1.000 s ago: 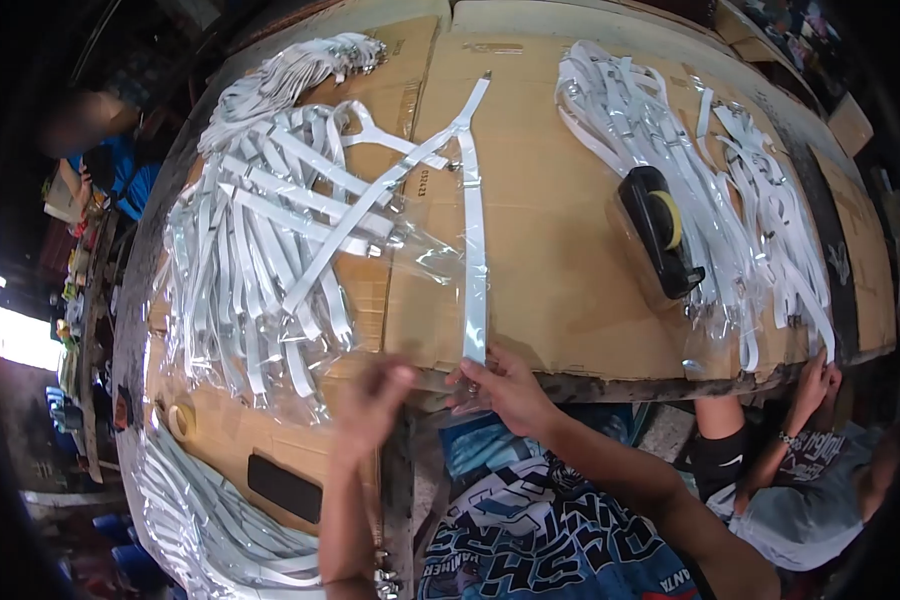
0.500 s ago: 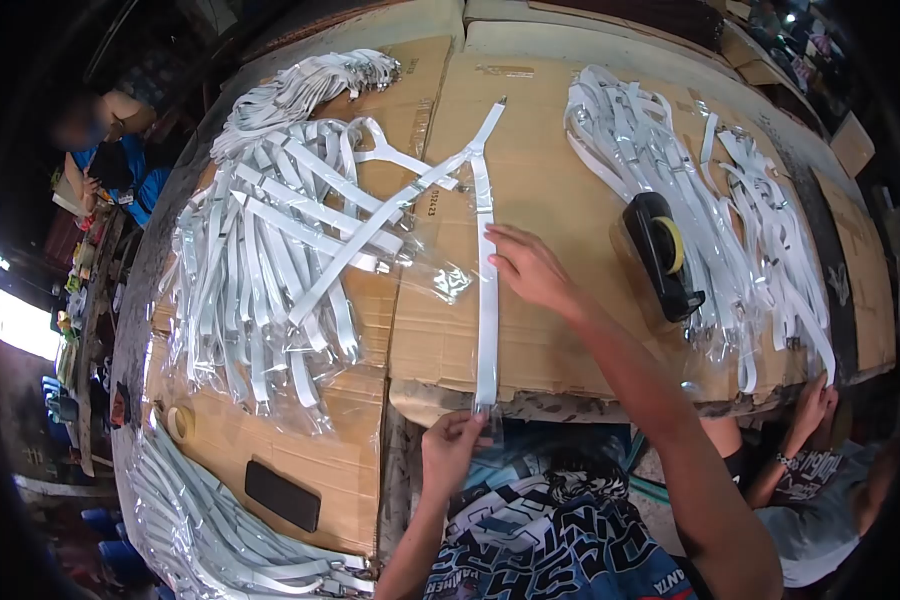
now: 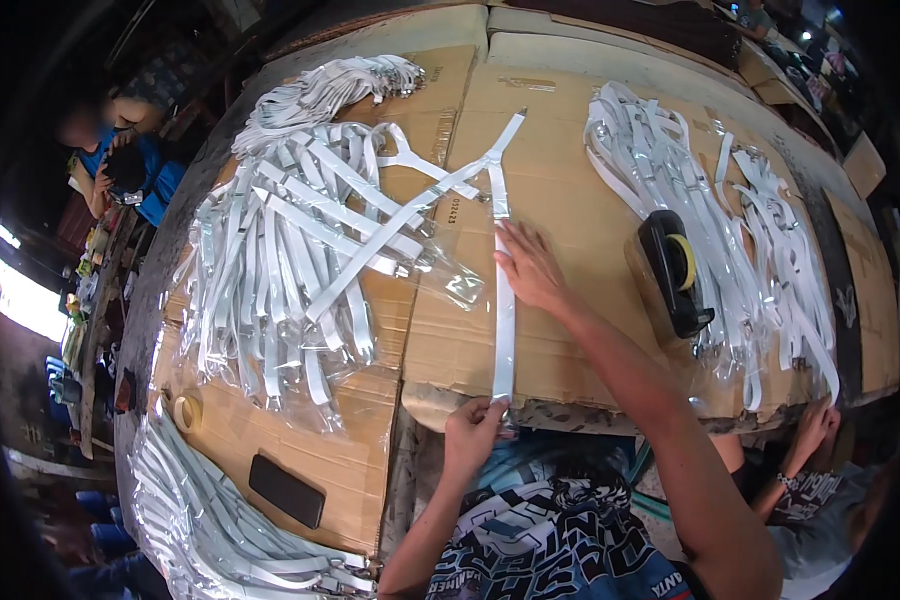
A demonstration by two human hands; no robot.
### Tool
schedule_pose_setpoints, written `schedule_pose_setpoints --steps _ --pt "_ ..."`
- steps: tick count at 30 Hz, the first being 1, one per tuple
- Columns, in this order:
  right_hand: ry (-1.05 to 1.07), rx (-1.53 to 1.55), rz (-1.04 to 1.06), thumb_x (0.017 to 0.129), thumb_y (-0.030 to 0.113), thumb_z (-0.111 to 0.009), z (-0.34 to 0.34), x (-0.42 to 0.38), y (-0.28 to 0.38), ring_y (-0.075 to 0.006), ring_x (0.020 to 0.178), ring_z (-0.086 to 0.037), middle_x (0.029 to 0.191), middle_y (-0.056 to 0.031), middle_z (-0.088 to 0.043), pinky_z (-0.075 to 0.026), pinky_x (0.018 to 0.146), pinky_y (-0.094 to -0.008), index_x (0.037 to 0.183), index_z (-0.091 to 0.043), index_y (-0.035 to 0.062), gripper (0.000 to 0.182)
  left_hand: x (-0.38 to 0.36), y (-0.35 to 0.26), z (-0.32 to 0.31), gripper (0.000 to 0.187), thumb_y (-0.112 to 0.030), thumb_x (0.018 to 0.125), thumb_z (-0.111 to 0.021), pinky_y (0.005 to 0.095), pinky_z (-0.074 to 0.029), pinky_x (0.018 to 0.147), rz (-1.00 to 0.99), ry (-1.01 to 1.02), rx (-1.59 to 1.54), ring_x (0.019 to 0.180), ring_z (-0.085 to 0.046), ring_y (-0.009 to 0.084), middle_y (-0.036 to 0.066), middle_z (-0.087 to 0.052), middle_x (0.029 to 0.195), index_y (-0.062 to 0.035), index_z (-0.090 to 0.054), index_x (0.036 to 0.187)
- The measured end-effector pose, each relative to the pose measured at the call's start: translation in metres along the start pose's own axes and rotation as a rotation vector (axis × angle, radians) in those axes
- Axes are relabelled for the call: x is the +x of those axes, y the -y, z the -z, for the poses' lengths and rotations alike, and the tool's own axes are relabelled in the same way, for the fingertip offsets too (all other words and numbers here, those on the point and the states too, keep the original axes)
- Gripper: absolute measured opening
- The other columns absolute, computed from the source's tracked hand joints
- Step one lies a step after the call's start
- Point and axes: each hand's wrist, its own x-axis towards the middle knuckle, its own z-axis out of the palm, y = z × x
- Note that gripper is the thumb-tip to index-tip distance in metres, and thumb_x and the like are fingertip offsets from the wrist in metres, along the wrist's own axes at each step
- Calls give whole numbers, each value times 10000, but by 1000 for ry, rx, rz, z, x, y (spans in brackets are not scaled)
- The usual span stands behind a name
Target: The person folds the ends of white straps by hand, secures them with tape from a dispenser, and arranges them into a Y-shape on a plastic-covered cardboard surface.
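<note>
A white Y-shaped strap (image 3: 505,340) with metal clips lies across the cardboard, one long arm reaching down-left over a pile of straps. My left hand (image 3: 474,432) is closed on the strap's lower end at the table's front edge. Flat on the strap's upper part, just below a metal buckle, rests my right hand (image 3: 532,265), its fingers apart. Clear plastic wrapping (image 3: 457,283) shows left of the strap. Many white straps in plastic (image 3: 270,270) are heaped to the left.
A black tape dispenser (image 3: 670,270) stands beside more bundled straps (image 3: 715,250) on the right. At the lower left are a black phone (image 3: 287,490), a tape roll (image 3: 187,412) and grey-white straps (image 3: 210,510). A co-worker's hand (image 3: 817,425) touches a strap at the right edge; another person (image 3: 130,170) is far left.
The view has shifted slightly, so the table contents appear a little further right and lower. My hands keep nearly the same places on the strap.
</note>
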Motion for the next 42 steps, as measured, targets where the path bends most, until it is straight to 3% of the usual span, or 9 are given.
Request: schedule_pose_setpoints --steps 5,9,14,19,22,32,33,36,42 --pt "-202 285 -26 998 202 -492 11 -44 11 -366 1328 -430 1416 -175 -496 -319 1106 -479 1301 -539 -5 370 4 -8 -8 411 -318 889 -731 240 -506 535 -101 -107 458 594 -659 126 104 -676 691 89 -679 891" --pt "-89 309 88 975 171 -520 38 -79 31 -353 1319 -445 1390 -167 -521 -332 1100 -464 1272 -560 -10 349 17 7 4 325 -250 911 -713 231 -495 525 -10 -22 77 576 -628 104 65 -668 696 71 -681 866" --pt "135 268 334 945 148 -556 72 -114 88 -324 1373 -407 1436 -122 -492 -296 1131 -478 1308 -550 27 383 4 -26 43 267 -209 924 -697 227 -526 588 -18 79 43 709 -682 133 97 -695 799 53 -645 931" --pt "155 243 351 955 233 -554 57 -126 94 -318 1399 -362 1464 -95 -464 -267 1144 -505 1312 -563 61 397 -1 -31 72 313 -259 950 -663 260 -564 664 66 102 122 793 -715 193 131 -707 909 50 -632 992" --pt "197 176 365 980 303 -513 52 -131 93 -318 1395 -354 1453 -87 -473 -260 1145 -510 1316 -567 75 409 -3 -31 79 331 -253 924 -703 229 -538 599 158 85 41 755 -711 168 118 -710 865 62 -639 999" --pt "192 134 434 972 345 -530 58 -119 98 -309 1397 -357 1451 -95 -480 -248 1144 -532 1292 -594 67 429 -1 -47 50 337 -235 904 -732 222 -500 511 9 -128 312 602 -648 104 85 -690 742 96 -681 934" --pt "195 134 442 972 346 -531 58 -117 99 -313 1397 -358 1450 -96 -482 -246 1143 -536 1291 -594 65 430 16 -19 58 333 -219 899 -736 229 -498 495 -13 -90 63 581 -639 105 97 -690 733 107 -683 938" --pt "203 146 466 971 352 -532 57 -110 103 -330 1393 -362 1447 -102 -485 -242 1140 -555 1284 -598 57 434 40 3 73 351 -285 886 -747 232 -493 510 -104 -95 291 581 -629 87 64 -680 675 63 -717 918" --pt "264 155 466 963 359 -545 44 -113 99 -376 1387 -363 1450 -128 -478 -229 1135 -586 1267 -607 43 444 33 -7 71 367 -322 878 -748 242 -490 523 -4 -107 176 583 -620 80 51 -680 667 44 -729 908"
